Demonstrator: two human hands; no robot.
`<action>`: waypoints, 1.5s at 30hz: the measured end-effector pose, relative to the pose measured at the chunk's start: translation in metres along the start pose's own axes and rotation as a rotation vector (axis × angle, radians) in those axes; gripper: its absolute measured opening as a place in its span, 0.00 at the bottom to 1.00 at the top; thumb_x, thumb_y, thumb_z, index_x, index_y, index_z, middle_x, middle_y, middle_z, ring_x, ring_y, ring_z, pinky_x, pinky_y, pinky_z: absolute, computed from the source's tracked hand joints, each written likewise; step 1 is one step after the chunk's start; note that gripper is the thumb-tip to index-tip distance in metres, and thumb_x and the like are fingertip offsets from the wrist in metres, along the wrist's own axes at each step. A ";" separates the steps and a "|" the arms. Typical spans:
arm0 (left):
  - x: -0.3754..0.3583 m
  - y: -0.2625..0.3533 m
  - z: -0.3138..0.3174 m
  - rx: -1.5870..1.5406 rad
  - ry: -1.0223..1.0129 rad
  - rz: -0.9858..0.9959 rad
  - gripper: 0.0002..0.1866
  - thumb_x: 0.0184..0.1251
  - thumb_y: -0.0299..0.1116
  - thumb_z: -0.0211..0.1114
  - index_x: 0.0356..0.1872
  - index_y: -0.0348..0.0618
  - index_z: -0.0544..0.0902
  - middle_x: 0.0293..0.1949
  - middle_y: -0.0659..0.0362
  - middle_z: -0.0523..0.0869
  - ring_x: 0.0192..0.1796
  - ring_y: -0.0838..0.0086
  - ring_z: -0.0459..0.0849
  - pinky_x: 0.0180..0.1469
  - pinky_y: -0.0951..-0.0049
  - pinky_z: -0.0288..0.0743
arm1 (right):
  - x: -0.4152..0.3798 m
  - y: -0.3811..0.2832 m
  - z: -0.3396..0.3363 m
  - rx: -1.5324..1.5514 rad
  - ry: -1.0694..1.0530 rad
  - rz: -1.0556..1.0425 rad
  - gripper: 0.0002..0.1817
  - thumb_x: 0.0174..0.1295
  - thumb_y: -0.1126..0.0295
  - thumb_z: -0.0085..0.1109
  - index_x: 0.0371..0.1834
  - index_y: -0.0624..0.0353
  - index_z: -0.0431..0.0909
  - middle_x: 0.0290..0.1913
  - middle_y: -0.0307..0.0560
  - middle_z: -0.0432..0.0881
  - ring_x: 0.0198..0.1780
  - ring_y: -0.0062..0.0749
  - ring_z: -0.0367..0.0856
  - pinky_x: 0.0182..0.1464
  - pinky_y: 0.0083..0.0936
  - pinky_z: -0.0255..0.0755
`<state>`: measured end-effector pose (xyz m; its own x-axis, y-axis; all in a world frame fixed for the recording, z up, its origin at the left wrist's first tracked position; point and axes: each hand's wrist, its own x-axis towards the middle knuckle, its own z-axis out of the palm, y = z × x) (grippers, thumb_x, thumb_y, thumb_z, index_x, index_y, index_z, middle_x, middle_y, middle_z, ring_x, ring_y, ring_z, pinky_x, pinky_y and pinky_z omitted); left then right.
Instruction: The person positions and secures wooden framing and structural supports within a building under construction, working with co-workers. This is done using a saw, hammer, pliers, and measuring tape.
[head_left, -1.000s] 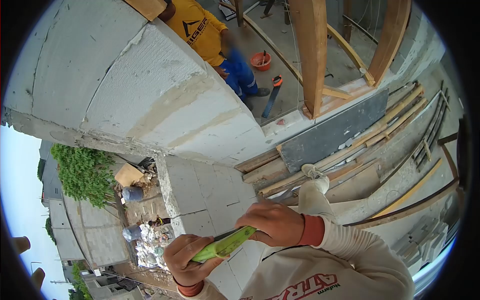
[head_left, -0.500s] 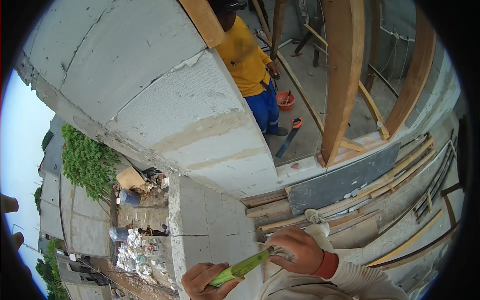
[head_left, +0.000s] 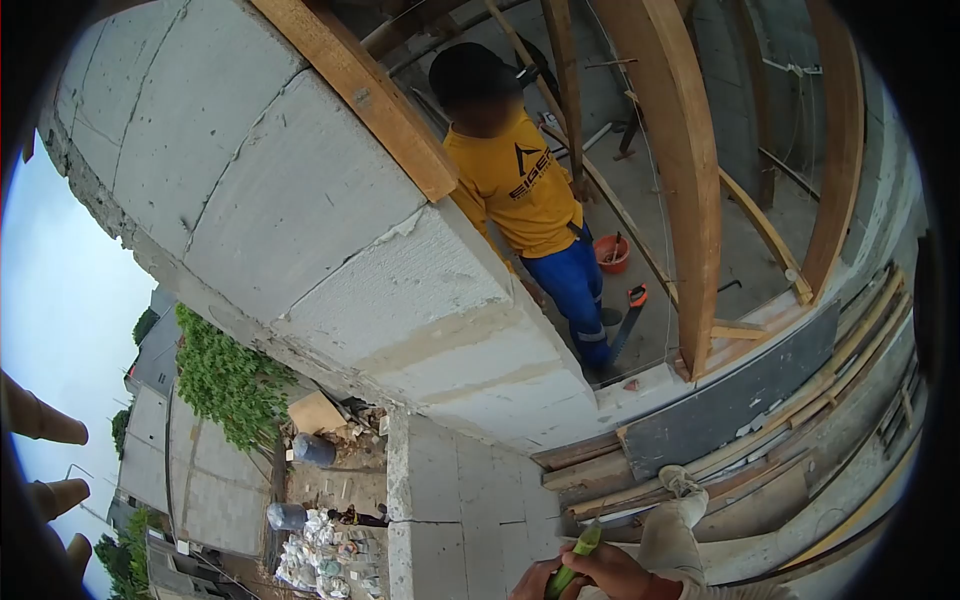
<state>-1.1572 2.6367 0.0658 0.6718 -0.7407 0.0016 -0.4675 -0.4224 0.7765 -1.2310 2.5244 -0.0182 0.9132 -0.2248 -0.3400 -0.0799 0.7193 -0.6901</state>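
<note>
At the bottom edge of the head view, a narrow green object (head_left: 586,541), pale and stalk-like with a tapered upper end, stands tilted between my two hands. My right hand (head_left: 616,573) is closed around it from the right, its fingers bent over it. Against its lower left side, my left hand (head_left: 537,579) is closed too, partly cut off by the frame. The object's lower end is hidden by the fingers and the frame edge, and its exact kind cannot be made out.
A grey block wall (head_left: 390,290) rises ahead. Behind it stands a co-worker in a yellow shirt (head_left: 525,190), near an orange-handled saw (head_left: 630,320) and an orange bucket (head_left: 612,254). Timber posts (head_left: 675,170), a dark board (head_left: 735,400) and planks (head_left: 850,345) lie right. White sacks (head_left: 325,555) lie far below.
My hands have moved right and down in view and drawn closer together on the green object, which now points more upright. The view has shifted; the co-worker's head and torso show more fully.
</note>
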 end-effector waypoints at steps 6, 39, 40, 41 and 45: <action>-0.009 -0.016 0.010 0.113 -0.193 0.069 0.16 0.63 0.34 0.74 0.49 0.40 0.84 0.42 0.46 0.87 0.43 0.50 0.87 0.45 0.56 0.81 | 0.000 0.047 -0.025 0.032 0.145 0.017 0.13 0.75 0.66 0.58 0.58 0.56 0.80 0.50 0.50 0.81 0.50 0.37 0.82 0.50 0.29 0.77; 0.013 -0.040 -0.018 0.013 -0.165 0.266 0.14 0.58 0.22 0.74 0.46 0.39 0.88 0.47 0.50 0.91 0.42 0.66 0.92 0.49 0.70 0.84 | -0.063 0.005 -0.078 -1.387 0.430 0.031 0.17 0.60 0.62 0.63 0.45 0.62 0.80 0.36 0.63 0.86 0.41 0.61 0.87 0.48 0.51 0.81; 0.012 -0.041 -0.017 0.014 -0.161 0.273 0.13 0.58 0.22 0.74 0.46 0.39 0.88 0.46 0.50 0.91 0.42 0.66 0.92 0.49 0.70 0.84 | -0.064 0.005 -0.077 -1.396 0.454 0.019 0.16 0.59 0.62 0.63 0.45 0.61 0.80 0.36 0.62 0.87 0.41 0.60 0.87 0.47 0.51 0.81; 0.013 -0.042 -0.017 0.016 -0.151 0.281 0.13 0.58 0.22 0.74 0.45 0.38 0.88 0.46 0.50 0.92 0.42 0.66 0.92 0.48 0.70 0.84 | -0.064 0.007 -0.078 -1.400 0.477 0.018 0.16 0.59 0.63 0.63 0.45 0.61 0.80 0.36 0.62 0.87 0.41 0.60 0.87 0.47 0.51 0.81; 0.012 -0.045 -0.019 0.054 -0.162 0.311 0.12 0.58 0.22 0.73 0.44 0.38 0.88 0.46 0.50 0.91 0.41 0.65 0.92 0.47 0.68 0.84 | -0.070 0.004 -0.071 -1.418 0.520 0.043 0.14 0.58 0.65 0.61 0.45 0.61 0.80 0.37 0.62 0.87 0.40 0.61 0.87 0.46 0.52 0.81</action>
<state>-1.1175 2.6565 0.0431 0.3948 -0.9096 0.1292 -0.6680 -0.1877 0.7201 -1.3240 2.4967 -0.0427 0.6854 -0.6398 -0.3476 -0.6878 -0.4121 -0.5976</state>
